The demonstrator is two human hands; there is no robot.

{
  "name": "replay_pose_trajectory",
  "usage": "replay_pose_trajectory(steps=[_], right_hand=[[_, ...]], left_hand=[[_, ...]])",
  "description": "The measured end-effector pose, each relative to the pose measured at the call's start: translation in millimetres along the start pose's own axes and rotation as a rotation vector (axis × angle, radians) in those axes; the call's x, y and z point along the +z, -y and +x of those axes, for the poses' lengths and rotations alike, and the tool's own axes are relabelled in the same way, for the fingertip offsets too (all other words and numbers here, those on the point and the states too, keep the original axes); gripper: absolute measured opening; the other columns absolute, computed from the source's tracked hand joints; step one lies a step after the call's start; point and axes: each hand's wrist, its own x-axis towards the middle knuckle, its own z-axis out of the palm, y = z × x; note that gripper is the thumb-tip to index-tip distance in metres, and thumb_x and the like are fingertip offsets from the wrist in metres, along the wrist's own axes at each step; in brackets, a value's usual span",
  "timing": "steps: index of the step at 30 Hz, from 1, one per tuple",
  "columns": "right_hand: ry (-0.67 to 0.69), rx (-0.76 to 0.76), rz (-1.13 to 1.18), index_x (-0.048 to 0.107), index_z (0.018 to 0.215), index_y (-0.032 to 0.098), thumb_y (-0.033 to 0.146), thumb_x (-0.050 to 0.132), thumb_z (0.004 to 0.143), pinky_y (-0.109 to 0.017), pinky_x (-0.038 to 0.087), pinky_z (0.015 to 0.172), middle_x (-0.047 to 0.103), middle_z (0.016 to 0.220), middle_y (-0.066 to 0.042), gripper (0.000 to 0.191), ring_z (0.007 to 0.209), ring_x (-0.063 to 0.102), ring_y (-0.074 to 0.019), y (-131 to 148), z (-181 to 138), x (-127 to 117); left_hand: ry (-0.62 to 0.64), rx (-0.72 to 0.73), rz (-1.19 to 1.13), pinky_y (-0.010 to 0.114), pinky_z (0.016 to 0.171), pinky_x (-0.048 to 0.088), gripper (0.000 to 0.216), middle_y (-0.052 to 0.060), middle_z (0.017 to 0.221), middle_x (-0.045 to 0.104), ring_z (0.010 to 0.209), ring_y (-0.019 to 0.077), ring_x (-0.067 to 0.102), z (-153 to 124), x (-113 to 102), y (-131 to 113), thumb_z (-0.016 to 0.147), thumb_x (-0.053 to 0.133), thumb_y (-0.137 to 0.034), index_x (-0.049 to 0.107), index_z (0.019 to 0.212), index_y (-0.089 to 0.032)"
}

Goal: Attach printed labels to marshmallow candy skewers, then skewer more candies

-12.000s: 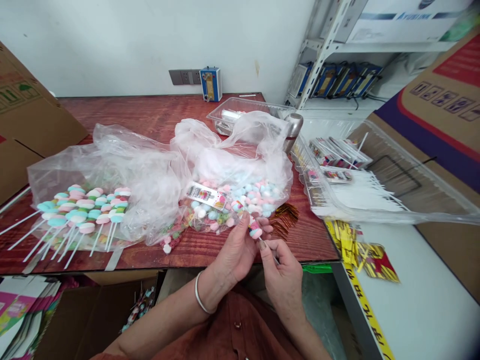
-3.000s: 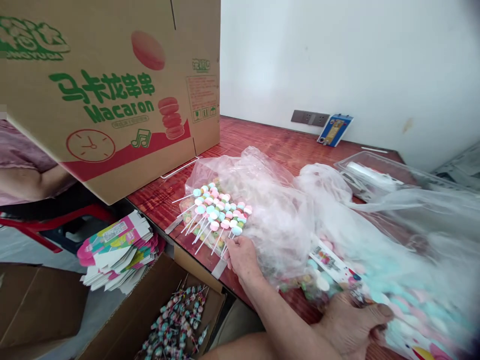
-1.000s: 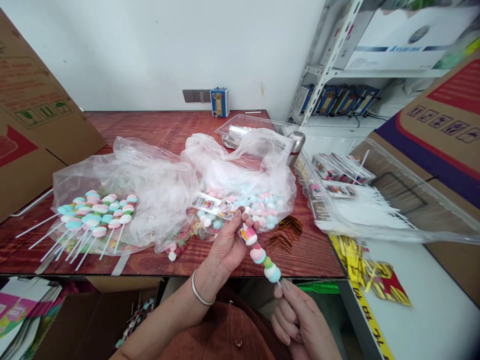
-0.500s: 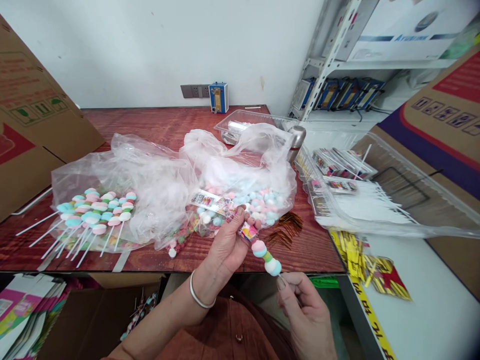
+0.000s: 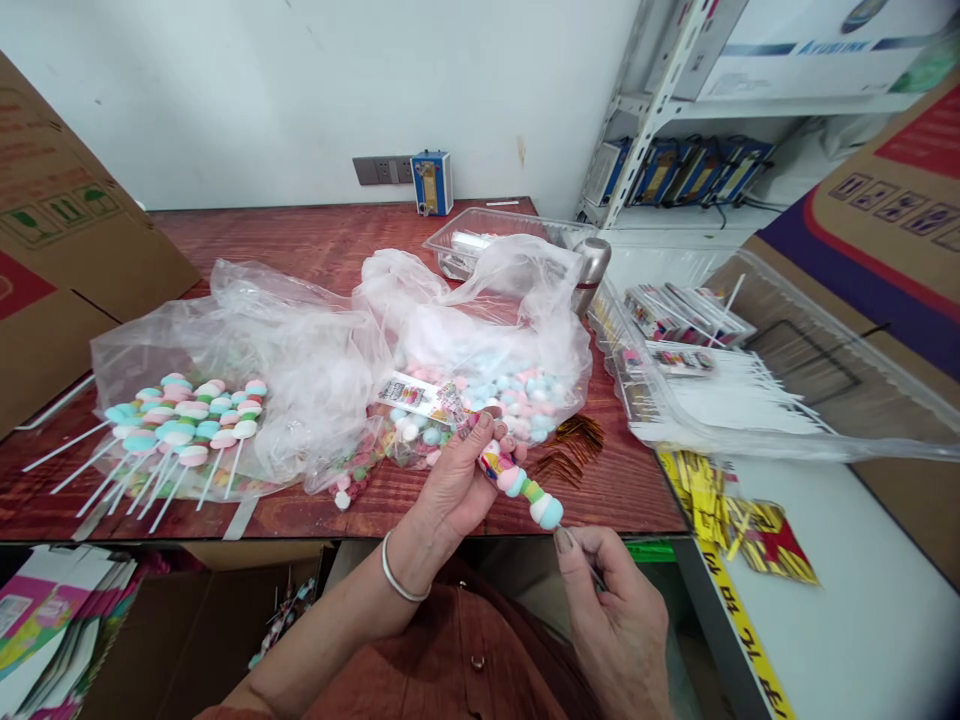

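My left hand (image 5: 456,485) is closed round a printed plastic wrapper (image 5: 415,396), whose flat end sticks out beyond my fingers. A marshmallow skewer (image 5: 535,497), with pink, blue, green and white pieces, runs into the wrapper's near end; its lower pieces are still bare. My right hand (image 5: 616,605) pinches the skewer's stick just below the last blue-and-white piece. Behind my left hand lies a clear bag of loose marshmallows (image 5: 510,385). Gold twist ties (image 5: 571,448) lie on the table to the right of the wrapper.
Finished marshmallow skewers (image 5: 180,420) lie on another plastic bag (image 5: 300,350) at left. On the right, a clear tray (image 5: 757,440) holds white sticks and printed wrappers. A steel flask (image 5: 592,268) stands behind. Cardboard boxes (image 5: 82,200) flank the table (image 5: 292,235).
The marshmallow skewer has slid further up into the wrapper, with less of it showing. My right hand still pinches the stick. The view has shifted slightly.
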Motion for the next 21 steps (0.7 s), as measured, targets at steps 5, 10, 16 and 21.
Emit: replay_pose_trajectory(steps=[5,10,16,21], right_hand=[[0.176,0.229,0.218,0.057,0.073,0.020,0.054,0.050,0.094,-0.022,0.028,0.046,0.037,0.057,0.006,0.040,0.050,0.033,-0.0101,-8,2,4],[0.181,0.178,0.186,0.057,0.072,0.020,0.050,0.052,0.095,-0.022,0.030,0.048,0.040,0.057,0.005,0.038,0.051,0.037,-0.0105,-8,2,7],[-0.022,-0.335,-0.154,0.065,0.082,0.021,0.023,0.057,0.093,-0.023,0.040,0.060,0.061,0.066,0.001,0.015,0.059,0.053,-0.0125,-10,-2,16],[-0.091,-0.413,-0.196,0.064,0.090,0.020,0.015,0.057,0.093,-0.022,0.041,0.061,0.059,0.069,0.001,0.009,0.060,0.053,-0.0116,-14,-1,20]], left_hand=[[0.070,-0.029,-0.031,0.027,0.071,0.058,0.012,-0.002,0.073,0.055,0.060,0.0071,0.055,3,-7,2,0.088,0.068,-0.018,0.066,0.095,-0.009],[0.070,-0.070,-0.012,0.028,0.077,0.058,0.015,-0.002,0.070,0.054,0.059,0.0072,0.055,4,-8,4,0.090,0.065,-0.024,0.065,0.095,-0.010],[-0.138,-0.105,-0.065,0.032,0.077,0.058,0.025,-0.001,0.067,0.053,0.058,0.0086,0.055,3,1,4,0.097,0.053,-0.033,0.062,0.089,-0.011],[-0.185,-0.106,-0.078,0.034,0.075,0.058,0.030,-0.003,0.064,0.051,0.057,0.0096,0.054,1,8,2,0.095,0.056,-0.039,0.057,0.078,-0.014]])
